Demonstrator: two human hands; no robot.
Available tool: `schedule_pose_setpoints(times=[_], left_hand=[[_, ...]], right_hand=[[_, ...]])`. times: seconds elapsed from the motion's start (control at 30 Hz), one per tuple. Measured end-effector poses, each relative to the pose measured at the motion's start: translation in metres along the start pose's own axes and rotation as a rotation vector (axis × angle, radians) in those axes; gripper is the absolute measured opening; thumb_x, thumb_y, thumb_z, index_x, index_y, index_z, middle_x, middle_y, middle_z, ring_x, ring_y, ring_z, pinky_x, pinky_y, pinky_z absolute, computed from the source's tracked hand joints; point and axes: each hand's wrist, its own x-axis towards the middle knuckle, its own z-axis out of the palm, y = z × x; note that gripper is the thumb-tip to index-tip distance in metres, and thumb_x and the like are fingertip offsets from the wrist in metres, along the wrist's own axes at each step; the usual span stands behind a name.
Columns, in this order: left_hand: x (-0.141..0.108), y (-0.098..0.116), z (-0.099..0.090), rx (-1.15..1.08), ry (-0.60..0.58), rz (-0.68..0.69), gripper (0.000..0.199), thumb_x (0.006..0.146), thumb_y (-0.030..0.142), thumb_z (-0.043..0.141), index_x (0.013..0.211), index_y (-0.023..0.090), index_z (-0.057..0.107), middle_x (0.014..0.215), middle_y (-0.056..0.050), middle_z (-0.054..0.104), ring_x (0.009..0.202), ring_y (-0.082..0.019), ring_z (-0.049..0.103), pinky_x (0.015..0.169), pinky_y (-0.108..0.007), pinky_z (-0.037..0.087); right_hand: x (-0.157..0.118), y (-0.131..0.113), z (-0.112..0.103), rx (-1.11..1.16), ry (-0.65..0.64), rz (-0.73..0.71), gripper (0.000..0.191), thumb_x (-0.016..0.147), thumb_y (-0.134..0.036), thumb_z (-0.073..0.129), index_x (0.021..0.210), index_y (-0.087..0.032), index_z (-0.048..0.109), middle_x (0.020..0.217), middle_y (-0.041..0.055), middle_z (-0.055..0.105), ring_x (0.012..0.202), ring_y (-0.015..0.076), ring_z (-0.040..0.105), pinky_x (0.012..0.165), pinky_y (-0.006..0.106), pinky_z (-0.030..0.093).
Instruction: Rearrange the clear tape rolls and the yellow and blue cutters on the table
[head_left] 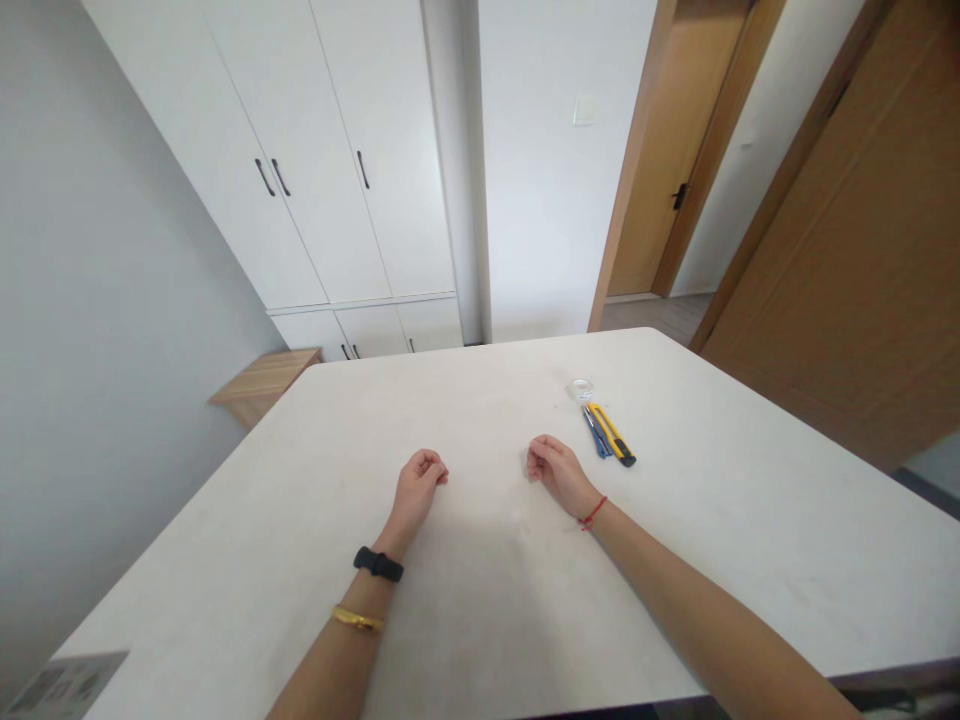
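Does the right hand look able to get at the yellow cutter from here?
Probably yes: the right hand rests close by, left of the yellow cutter. The blue tool lies between them, but the cutter's upper side looks uncovered.

Free tabletop (pixel 484 420) centre, yellow cutter (pixel 613 435) rightward
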Motion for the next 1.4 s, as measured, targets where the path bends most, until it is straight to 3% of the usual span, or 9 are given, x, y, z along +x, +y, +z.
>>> schedule_pose_setpoints(times=[1.4], left_hand=[[-0.0011, 0.0012, -0.0065, -0.060, 0.007, 0.007, 0.012, 0.063, 0.027, 0.062, 0.068, 0.020, 0.053, 0.058, 0.005, 0.055, 0.056, -0.011, 0.052, 0.059, -0.024, 0.041]], right_hand=[[0.0006, 0.0015, -0.0008, 0.001, -0.003, -0.039, 0.029, 0.063, -0.039, 0.077, 0.062, -0.020, 0.056, 0.051, -0.0027, 0.056, 0.047, 0.0112, 0.047, 0.046, 0.025, 0.035]])
